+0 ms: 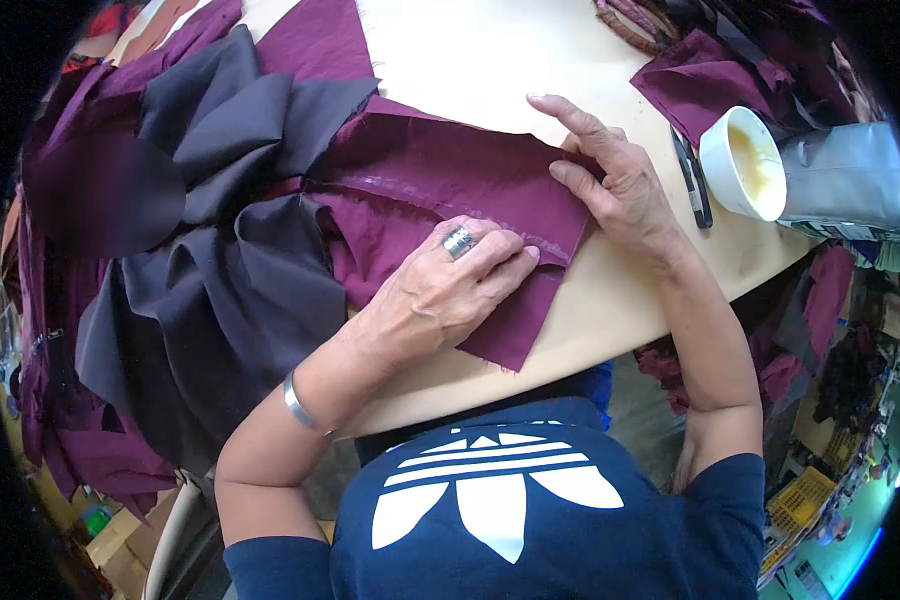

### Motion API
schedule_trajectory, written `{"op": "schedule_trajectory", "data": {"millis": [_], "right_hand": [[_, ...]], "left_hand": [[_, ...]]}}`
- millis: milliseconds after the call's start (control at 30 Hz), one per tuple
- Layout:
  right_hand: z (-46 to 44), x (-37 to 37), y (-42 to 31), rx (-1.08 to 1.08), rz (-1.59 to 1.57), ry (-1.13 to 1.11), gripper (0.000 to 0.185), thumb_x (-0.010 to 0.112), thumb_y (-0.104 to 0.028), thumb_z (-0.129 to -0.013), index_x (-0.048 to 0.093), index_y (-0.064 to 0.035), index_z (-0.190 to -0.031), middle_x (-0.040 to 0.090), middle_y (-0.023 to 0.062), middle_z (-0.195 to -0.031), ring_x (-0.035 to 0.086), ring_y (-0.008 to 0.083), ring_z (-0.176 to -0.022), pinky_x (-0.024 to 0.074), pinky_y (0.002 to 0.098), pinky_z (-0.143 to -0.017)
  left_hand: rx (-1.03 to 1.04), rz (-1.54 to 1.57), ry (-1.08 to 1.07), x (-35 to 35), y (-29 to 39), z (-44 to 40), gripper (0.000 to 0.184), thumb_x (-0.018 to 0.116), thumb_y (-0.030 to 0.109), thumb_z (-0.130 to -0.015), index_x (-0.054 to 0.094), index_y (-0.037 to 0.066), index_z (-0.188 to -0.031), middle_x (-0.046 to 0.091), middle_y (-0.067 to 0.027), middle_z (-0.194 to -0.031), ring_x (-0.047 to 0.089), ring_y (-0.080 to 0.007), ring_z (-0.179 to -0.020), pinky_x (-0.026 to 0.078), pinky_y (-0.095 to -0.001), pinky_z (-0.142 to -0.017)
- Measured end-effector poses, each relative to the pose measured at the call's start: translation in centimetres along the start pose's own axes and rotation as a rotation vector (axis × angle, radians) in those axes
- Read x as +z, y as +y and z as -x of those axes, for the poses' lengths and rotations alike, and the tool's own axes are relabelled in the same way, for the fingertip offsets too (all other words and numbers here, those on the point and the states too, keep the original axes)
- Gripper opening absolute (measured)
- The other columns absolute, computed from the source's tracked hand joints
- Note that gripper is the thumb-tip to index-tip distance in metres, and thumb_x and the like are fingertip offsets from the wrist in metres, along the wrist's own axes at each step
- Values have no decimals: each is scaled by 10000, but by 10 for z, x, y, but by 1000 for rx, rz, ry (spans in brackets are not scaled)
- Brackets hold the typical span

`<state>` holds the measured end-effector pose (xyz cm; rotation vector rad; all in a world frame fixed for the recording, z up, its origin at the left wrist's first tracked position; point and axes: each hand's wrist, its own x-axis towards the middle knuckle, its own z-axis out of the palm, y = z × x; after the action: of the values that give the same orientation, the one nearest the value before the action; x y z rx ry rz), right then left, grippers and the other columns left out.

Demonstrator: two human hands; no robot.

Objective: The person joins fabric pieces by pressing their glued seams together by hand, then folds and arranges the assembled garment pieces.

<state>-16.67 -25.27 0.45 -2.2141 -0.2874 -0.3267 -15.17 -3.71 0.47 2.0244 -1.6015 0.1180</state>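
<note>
A purple fabric piece (450, 165) lies on the pale table, with a whitish, smeared strip along its seam. My left hand (445, 285), with a ring and a bracelet, is closed, its bent fingertips pressed together on the fabric at the seam. Above the right end of the cloth, my right hand (615, 185) is open. Its index finger and thumb are spread apart, while the other fingers curl. The thumb is near the cloth's edge; I cannot tell whether it touches. Black fabric (240, 270) joins the purple piece on the left, in loose folds.
A white bowl (715, 160) of yellowish paste stands at the right, beside a silver package (845, 175). A black marker (692, 180) lies near the bowl. More purple cloth (705, 80) is heaped at the back right. The table's curved front edge (570, 365) is close to my body.
</note>
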Motion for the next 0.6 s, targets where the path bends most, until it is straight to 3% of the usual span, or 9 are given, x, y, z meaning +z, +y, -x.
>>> {"op": "schedule_trajectory", "data": {"millis": [233, 400, 433, 600], "right_hand": [[-2, -2, 2, 82, -59, -53, 570, 599, -27, -765, 492, -236, -1283, 571, 70, -704, 538, 195, -709, 422, 326, -767], [-1, -5, -2, 137, 14, -62, 536, 600, -25, -767, 512, -194, -1267, 569, 74, -713, 517, 204, -705, 424, 324, -725], [-1, -5, -2, 161, 26, -63, 537, 599, -19, -768, 511, -190, -1270, 559, 70, -718, 505, 198, -708, 421, 318, -717], [-2, -1, -7, 233, 36, -47, 553, 582, 33, -768, 509, -172, -1277, 495, 40, -758, 460, 157, -718, 402, 284, -701]], "left_hand": [[55, -63, -37, -3, 2, 4, 382, 523, 103, -720, 582, 5, -1083, 528, -94, -1030, 556, -218, -898, 457, -366, -843], [187, -306, -189, 3, 1, 6, 370, 467, 157, -772, 556, 69, -1121, 515, -45, -1159, 512, -145, -1076, 390, -401, -948], [125, -134, -145, 2, 1, 3, 356, 470, 174, -776, 557, 75, -1107, 511, -41, -1154, 505, -135, -1077, 390, -395, -948], [167, -98, -4, 5, -5, 10, 342, 491, 204, -773, 564, 109, -1093, 526, -30, -1156, 511, -149, -1045, 374, -365, -932]]}}
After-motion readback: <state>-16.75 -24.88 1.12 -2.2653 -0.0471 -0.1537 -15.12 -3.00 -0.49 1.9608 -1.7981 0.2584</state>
